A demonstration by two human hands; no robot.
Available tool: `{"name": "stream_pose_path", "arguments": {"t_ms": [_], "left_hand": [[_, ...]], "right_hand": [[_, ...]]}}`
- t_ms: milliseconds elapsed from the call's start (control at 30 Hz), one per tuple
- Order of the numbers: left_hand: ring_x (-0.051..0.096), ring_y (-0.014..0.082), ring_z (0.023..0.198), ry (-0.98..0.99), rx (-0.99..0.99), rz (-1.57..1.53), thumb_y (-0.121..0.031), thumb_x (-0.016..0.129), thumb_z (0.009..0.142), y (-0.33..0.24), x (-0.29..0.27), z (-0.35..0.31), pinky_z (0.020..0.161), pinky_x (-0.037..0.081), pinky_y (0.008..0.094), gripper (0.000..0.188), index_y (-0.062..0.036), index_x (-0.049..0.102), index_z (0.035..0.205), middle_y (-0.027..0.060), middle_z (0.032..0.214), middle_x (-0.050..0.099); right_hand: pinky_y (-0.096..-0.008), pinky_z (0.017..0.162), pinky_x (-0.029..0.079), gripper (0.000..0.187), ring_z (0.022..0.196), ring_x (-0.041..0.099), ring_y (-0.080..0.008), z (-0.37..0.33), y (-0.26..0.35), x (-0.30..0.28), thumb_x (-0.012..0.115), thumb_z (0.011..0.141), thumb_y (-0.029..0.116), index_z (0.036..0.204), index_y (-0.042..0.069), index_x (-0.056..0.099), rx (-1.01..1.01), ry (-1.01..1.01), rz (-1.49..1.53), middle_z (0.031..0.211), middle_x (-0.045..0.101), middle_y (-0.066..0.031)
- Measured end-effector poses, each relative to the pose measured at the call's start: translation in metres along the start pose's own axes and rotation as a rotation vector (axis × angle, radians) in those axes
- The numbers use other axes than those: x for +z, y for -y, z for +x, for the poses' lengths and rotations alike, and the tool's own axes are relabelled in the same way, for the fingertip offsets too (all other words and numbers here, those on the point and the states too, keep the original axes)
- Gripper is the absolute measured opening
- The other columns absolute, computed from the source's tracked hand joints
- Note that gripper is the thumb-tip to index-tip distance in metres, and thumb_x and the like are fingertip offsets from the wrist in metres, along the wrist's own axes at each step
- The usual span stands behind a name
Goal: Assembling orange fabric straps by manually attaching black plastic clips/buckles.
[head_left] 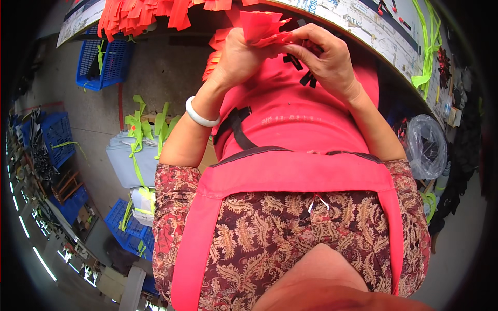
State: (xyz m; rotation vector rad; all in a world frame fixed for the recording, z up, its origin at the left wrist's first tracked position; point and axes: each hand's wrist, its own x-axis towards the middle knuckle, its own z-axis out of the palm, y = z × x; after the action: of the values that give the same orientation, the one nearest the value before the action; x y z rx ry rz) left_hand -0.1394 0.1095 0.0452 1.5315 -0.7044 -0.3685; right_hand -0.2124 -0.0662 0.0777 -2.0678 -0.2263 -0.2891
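Observation:
My left hand (pixel 241 59) is closed around a bunch of bright red-orange strips (pixel 259 27), which look like cut fabric or ribbon. Their ends fan out above my fist, and more orange strips show behind my wrist. At the right side of the bunch, my right hand (pixel 329 59) pinches its edge between thumb and fingers; the exact contact is partly hidden. Short black strips (pixel 308 79) show just below my right fingers, against the red apron (pixel 306 122) I wear. Whether my right hand also holds a black strip is hidden.
A heap of red-orange strips (pixel 150 13) hangs over the edge of the worktable (pixel 353 23). Yellow-green ribbons (pixel 428 46) drape at its right. On my left are a blue crate (pixel 116 72) and tied grey fabric stacks (pixel 124 160). A clear plastic bag (pixel 425 145) is at right.

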Motion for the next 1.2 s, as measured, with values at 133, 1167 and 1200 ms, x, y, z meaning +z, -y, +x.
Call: {"name": "stream_pose_path", "arguments": {"t_ms": [133, 1167, 1200], "left_hand": [[0.063, 0.0104, 0.072, 0.075, -0.135, -0.152, 0.008, 0.059, 0.083, 0.002, -0.002, 0.002, 0.063, 0.051, 0.0239, 0.024, -0.0018, 0.068, 0.103, 0.0045, 0.08, 0.067], [0.061, 0.0094, 0.069, 0.081, -0.107, -0.115, -0.003, 0.067, 0.084, -0.005, -0.007, 0.002, 0.062, 0.051, 0.0241, 0.015, -0.002, 0.067, 0.099, 0.0046, 0.08, 0.067], [0.061, 0.0096, 0.068, 0.068, -0.077, -0.106, -0.003, 0.068, 0.083, -0.003, -0.007, 0.001, 0.062, 0.051, 0.0241, 0.015, -0.0017, 0.067, 0.098, 0.0046, 0.081, 0.067]], "right_hand": [[-0.0235, 0.057, 0.047, 0.018, 0.063, 0.058, -0.0111, -0.003, -0.002, 0.002, 0.072, 0.08, 0.008, 0.094, 0.0, 0.063, -0.008, -0.032, 0.002, 0.08, 0.061, -0.0063], [-0.0221, 0.067, 0.05, 0.013, 0.076, 0.061, -0.0076, -0.01, -0.006, 0.003, 0.067, 0.086, 0.009, 0.094, -0.001, 0.064, 0.21, 0.02, 0.181, 0.084, 0.065, -0.0052], [-0.0221, 0.067, 0.051, 0.013, 0.077, 0.062, -0.0077, -0.009, -0.004, 0.002, 0.067, 0.086, 0.009, 0.093, -0.001, 0.064, 0.208, 0.031, 0.191, 0.084, 0.065, -0.0052]]}}
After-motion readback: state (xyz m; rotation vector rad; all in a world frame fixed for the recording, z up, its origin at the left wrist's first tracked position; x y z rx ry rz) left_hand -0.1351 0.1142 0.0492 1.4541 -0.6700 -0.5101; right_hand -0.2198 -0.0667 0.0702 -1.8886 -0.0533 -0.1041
